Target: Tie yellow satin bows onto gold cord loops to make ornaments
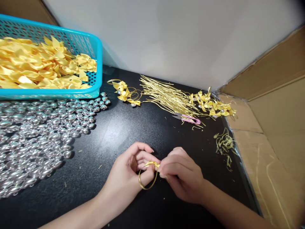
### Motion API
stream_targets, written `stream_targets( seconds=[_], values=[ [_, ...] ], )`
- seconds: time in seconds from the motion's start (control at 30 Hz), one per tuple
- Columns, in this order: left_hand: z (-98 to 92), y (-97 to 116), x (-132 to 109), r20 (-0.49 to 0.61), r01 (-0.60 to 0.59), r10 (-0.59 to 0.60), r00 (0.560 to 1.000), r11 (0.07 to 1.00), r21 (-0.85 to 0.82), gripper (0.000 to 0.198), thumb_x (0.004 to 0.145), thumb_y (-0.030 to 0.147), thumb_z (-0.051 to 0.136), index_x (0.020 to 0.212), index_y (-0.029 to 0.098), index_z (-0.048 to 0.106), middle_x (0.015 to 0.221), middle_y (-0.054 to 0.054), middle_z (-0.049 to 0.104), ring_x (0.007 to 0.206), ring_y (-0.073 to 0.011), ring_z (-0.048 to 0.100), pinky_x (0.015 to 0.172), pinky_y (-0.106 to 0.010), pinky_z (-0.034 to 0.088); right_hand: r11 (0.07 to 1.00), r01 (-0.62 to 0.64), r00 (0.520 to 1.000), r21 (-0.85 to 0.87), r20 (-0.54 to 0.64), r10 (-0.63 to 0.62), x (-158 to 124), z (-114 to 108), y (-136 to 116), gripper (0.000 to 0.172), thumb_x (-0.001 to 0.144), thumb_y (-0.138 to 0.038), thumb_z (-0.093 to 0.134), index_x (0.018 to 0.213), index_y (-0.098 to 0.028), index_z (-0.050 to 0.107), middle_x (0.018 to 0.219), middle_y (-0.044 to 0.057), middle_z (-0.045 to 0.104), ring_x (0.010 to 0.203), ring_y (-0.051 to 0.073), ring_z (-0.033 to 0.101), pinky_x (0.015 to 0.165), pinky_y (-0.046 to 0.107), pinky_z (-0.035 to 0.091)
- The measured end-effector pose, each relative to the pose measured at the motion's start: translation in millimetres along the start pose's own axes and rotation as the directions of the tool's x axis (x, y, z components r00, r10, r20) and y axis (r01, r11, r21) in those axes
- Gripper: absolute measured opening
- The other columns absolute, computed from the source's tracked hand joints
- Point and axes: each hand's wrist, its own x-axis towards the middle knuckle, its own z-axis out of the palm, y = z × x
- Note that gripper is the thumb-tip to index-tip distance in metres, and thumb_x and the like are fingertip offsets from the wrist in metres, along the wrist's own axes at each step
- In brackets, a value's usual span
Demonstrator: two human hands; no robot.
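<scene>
Nearest, the left hand [132, 168] has thumb and fingers closed on a slim, shiny gold-cord loop [140, 182], and the right hand [182, 175] pinches its knotted side, above the black tabletop [152, 213]. If either pinch slackens, it could slip or twist. Farther off, pink-handled metal snips [192, 120] touch loose golden cords [166, 95]; careless reaching risks a nick.

A small craft workshop, apparently — yellow bows [35, 63] heaped in the far-left basket [100, 70], silver beads [43, 136] massed at left, gold ties [166, 95] and thread snips [192, 120] on the far side.
</scene>
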Motion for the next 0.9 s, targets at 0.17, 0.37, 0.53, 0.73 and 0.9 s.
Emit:
stream_targets(
  seconds=[0.17, 0.37, 0.53, 0.73, 0.9],
  values=[
    [-1.4, 1.2, 0.0, 0.024, 0.024, -0.023, 0.999, 0.999, -0.034, 0.036, 0.064, 0.010, 0.076, 0.090, 0.019, 0.053, 0.074, 0.000, 0.074, 0.062, -0.0094, 0.064, 0.059, -0.017, 0.049, 1.000, -0.005, 0.998, -0.014, -0.056, 0.004, 1.8, -0.1, -0.6, 0.009, 0.087, -0.009, 0.055, 0.085, -0.016, 0.060, 0.076, 0.004, 0.069, 0.071, 0.015, 0.058, 0.067, 0.031, 0.046],
    [-3.0, -0.7, -0.2, 0.035, 0.020, -0.019, 0.999, 0.999, -0.031, 0.034, 0.068, 0.012, 0.075, 0.092, 0.020, 0.053, 0.075, 0.001, 0.074, 0.062, -0.0095, 0.063, 0.059, -0.018, 0.049, 1.000, -0.019, 0.999, -0.013, -0.048, 0.018, 2.8, 0.3, -0.7, 0.009, 0.087, -0.008, 0.057, 0.084, -0.016, 0.060, 0.076, 0.004, 0.069, 0.070, 0.015, 0.058, 0.068, 0.031, 0.046],
    [-1.8, -0.9, -0.6, 0.034, 0.005, -0.005, 0.999, 1.000, -0.018, 0.032, 0.067, 0.011, 0.075, 0.088, 0.020, 0.053, 0.071, 0.003, 0.072, 0.059, -0.0085, 0.061, 0.056, -0.017, 0.046, 1.000, -0.014, 1.000, -0.015, -0.026, 0.013, 2.3, 0.6, -0.3, 0.010, 0.088, -0.008, 0.055, 0.085, -0.017, 0.059, 0.076, 0.004, 0.069, 0.072, 0.015, 0.058, 0.068, 0.031, 0.047],
    [-2.3, -1.1, 0.7, 0.029, 0.003, -0.001, 1.000, 0.998, -0.061, 0.033, 0.064, 0.009, 0.077, 0.085, 0.019, 0.054, 0.070, 0.002, 0.072, 0.057, -0.0088, 0.061, 0.055, -0.017, 0.046, 1.000, -0.001, 1.000, 0.004, -0.006, 0.001, 0.4, -0.4, -2.0, 0.013, 0.092, -0.009, 0.049, 0.089, -0.017, 0.058, 0.079, 0.005, 0.069, 0.075, 0.016, 0.059, 0.069, 0.032, 0.049],
    [-4.5, 0.4, 2.6, 0.041, -0.016, 0.018, 0.999, 0.998, -0.052, 0.034, 0.065, 0.014, 0.081, 0.087, 0.019, 0.056, 0.073, -0.001, 0.075, 0.060, -0.0092, 0.064, 0.057, -0.016, 0.048, 0.999, -0.023, 0.999, 0.026, -0.025, 0.024, 1.4, -0.3, -1.5, 0.012, 0.092, -0.011, 0.048, 0.088, -0.018, 0.057, 0.077, 0.003, 0.068, 0.072, 0.015, 0.060, 0.069, 0.031, 0.049]
  ],
)
